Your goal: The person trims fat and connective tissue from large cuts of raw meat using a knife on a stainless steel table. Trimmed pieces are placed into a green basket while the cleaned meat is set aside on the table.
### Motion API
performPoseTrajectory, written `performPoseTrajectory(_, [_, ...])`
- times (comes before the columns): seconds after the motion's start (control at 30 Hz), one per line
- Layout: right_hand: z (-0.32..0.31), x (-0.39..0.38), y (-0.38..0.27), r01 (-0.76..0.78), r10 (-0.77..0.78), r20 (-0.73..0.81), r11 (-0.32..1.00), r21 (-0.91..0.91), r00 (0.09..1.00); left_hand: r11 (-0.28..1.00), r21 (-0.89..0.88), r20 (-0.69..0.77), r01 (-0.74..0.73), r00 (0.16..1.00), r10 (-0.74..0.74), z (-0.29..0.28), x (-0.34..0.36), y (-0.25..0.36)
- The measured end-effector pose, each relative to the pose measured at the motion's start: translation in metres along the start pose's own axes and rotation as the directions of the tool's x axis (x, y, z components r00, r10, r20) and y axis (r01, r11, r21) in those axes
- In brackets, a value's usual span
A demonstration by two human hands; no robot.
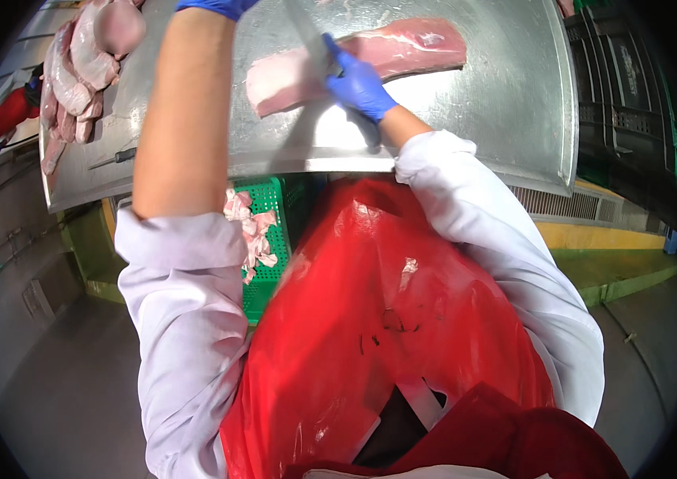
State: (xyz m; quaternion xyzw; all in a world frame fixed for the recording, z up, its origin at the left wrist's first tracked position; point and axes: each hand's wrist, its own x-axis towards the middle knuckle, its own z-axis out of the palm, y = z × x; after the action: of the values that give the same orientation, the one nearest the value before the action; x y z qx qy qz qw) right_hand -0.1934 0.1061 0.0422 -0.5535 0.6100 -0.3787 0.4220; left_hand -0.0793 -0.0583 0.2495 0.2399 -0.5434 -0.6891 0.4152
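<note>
Well, left forearm [182,120] (fingers' state unclear) part-hides the green crate [262,295] while right fingers [344,64] grip the knife [305,29]

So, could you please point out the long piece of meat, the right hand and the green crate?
Long piece of meat [420,50]: head view, on its right part.
Right hand [361,86]: head view, on its back.
Green crate [266,195]: head view, on bare perforated part.
</note>
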Motion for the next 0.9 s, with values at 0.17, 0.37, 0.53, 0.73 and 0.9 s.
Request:
performPoseTrajectory(0.17, [-0.052,-0.011,0.026,-0.115,0.144,-0.146,0.976,0.187,0.979,0.99,0.141,-0.295,-0.03,0.953,0.071,-0.067,-0.093,0.075])
performPoseTrajectory(0.37, [-0.02,-0.005,0.012,-0.2,0.203,-0.08,0.979,0.044,0.976,0.493,0.66,-0.081,0.567,0.706,-0.704,-0.172,-0.31,0.071])
performPoseTrajectory(0.53, [0.009,-0.099,0.033,-0.139,0.133,-0.055,0.981,-0.133,0.99,0.002,0.988,-0.116,0.158,0.734,-0.669,-0.225,-0.401,-0.016])
performPoseTrajectory(0.73, [0.019,-0.037,0.009,-0.241,0.234,-0.106,0.969,-0.056,0.966,0.491,0.87,-0.144,0.053,0.979,0.148,-0.19,-0.192,-0.158])
performPoseTrajectory(0.9, [0.049,-0.118,0.003,-0.229,0.229,0.0,0.973,-0.022,0.973,0.428,0.887,-0.288,0.171,0.931,0.224,-0.19,-0.15,-0.242])
